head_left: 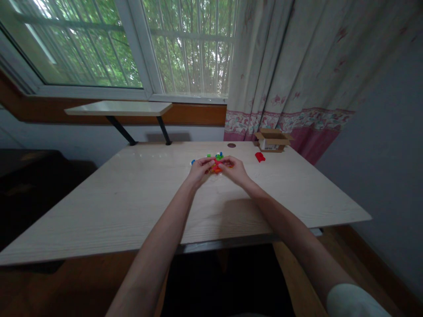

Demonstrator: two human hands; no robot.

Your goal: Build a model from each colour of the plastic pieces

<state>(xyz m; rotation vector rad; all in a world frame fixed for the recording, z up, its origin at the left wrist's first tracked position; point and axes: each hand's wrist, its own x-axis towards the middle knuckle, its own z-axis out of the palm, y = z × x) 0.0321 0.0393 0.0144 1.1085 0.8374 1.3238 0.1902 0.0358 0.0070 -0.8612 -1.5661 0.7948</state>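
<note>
Our left hand (200, 171) and right hand (236, 171) pinch red plastic bricks (217, 166) together; loose green and blue bricks (214, 156) lie at 12 o'clock; a red piece (260, 156) sits unjoined at 2 o'clock.

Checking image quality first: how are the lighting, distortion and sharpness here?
Head view: daylight from the window leaves the room dim, with faint glare on the table; wide-angle distortion bends the window frame; a shadow lies below the right hand; the blocks look slightly blurred.

left hand (199, 171): fingers (207, 163) curled inward | right hand (236, 170): fingers (225, 162) curled inward | hands close together
</note>
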